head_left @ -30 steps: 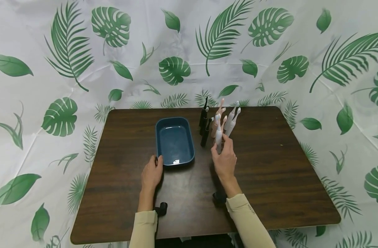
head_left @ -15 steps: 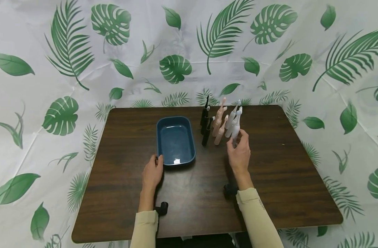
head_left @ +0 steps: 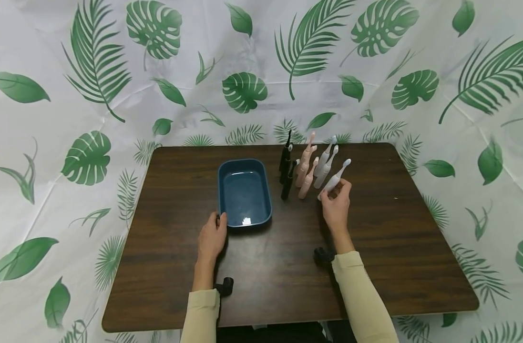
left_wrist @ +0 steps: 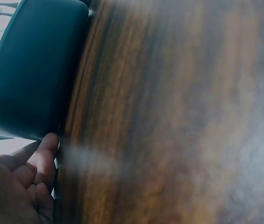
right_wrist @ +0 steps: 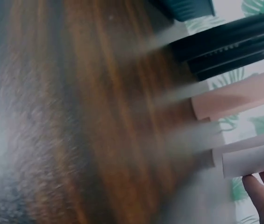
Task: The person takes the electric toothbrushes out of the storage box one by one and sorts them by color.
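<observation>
My right hand (head_left: 336,209) grips a white electric toothbrush (head_left: 335,178) by its lower handle; the brush leans with its head up and to the right. In the right wrist view its pale handle end (right_wrist: 248,162) shows beside my fingertips. Just left of it stand two more white toothbrushes (head_left: 324,172), a row of pink toothbrushes (head_left: 306,180) and a row of black toothbrushes (head_left: 287,183), all upright. My left hand (head_left: 211,238) holds the near left corner of a deep blue tray (head_left: 267,190), with curled fingers (left_wrist: 47,156) against its outer wall.
Everything stands on a dark wood-grain table (head_left: 261,276) with rounded corners. A white backdrop (head_left: 261,43) printed with green leaves hangs behind and at the sides. The toothbrush rows are close to the tray's right side.
My right hand has carried the white toothbrush rightward, from in front of the pink ones to in front of the white ones, and it now tilts right. My left hand stays at the tray.
</observation>
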Available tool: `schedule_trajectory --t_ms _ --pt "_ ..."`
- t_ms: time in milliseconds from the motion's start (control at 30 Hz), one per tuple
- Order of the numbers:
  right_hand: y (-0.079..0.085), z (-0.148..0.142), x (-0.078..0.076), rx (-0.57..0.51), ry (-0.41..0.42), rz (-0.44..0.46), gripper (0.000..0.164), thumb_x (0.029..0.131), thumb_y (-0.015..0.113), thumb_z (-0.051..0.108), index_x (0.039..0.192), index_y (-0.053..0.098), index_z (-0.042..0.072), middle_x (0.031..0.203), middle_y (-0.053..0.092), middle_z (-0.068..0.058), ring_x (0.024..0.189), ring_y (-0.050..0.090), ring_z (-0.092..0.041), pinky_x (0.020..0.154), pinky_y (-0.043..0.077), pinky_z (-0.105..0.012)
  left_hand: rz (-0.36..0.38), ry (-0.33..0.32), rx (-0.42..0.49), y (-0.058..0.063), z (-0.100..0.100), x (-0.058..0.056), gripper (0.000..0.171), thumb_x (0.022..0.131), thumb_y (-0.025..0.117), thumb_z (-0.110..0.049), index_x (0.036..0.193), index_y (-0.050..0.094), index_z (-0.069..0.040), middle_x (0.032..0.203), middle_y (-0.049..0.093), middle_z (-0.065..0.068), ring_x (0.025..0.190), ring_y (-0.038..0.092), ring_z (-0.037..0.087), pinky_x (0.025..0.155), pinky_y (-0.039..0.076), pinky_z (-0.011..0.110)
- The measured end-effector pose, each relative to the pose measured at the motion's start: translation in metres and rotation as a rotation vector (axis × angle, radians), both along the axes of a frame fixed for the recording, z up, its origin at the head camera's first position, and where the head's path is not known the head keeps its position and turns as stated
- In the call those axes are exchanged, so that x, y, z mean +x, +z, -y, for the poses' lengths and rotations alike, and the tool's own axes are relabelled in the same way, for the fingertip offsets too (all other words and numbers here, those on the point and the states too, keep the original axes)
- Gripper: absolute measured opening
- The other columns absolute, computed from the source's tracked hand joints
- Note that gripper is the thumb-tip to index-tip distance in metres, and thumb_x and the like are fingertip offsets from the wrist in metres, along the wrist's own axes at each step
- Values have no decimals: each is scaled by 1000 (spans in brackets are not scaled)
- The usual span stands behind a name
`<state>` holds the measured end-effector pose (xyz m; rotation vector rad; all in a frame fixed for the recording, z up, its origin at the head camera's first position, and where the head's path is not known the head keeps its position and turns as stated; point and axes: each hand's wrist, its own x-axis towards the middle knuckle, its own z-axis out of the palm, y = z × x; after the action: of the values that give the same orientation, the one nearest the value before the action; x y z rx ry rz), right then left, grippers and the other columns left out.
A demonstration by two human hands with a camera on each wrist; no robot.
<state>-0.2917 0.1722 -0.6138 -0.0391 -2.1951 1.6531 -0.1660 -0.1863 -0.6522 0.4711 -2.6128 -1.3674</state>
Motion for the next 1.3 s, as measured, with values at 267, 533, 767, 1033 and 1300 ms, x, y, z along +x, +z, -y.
schedule_trajectory --t_ms 267,533,767,1033,1300 --pt "-11 -2 -3 10 49 23 49 98 60 -3 143 41 -1 136 57 -25 120 62 -29 97 52 -43 29 6 -14 0 2 -2 60 110 38 -64 129 64 -13 90 62 4 85 59 26 76 45 47" --pt "-15 -3 -9 19 60 20 49 100 61 -4 145 41 0 137 58 -27 120 63 -34 90 52 -28 84 -9 -10 6 1 -2 56 112 38 -60 132 61 -13 94 62 7 89 60 29 82 45 48" --pt "-22 -9 -9 15 83 45 53 102 62 0 150 39 2 139 56 -27 121 61 -36 100 53 -50 82 -18 -11 10 0 -1 63 112 36 -60 147 57 -12 102 68 9 97 66 34 89 50 58" --pt "-31 -15 -3 40 97 128 52 102 63 2 150 45 2 141 58 -26 132 59 -40 115 47 -59 80 -11 -15 9 0 0 67 112 38 -59 154 52 -9 104 69 8 96 67 33 90 51 59" --pt "-28 -15 -10 107 93 165 41 103 64 8 142 53 -1 131 63 -26 123 64 -41 108 52 -56 32 -20 -40 -1 5 -5 69 109 38 -65 143 59 -8 96 67 8 88 65 31 79 50 56"
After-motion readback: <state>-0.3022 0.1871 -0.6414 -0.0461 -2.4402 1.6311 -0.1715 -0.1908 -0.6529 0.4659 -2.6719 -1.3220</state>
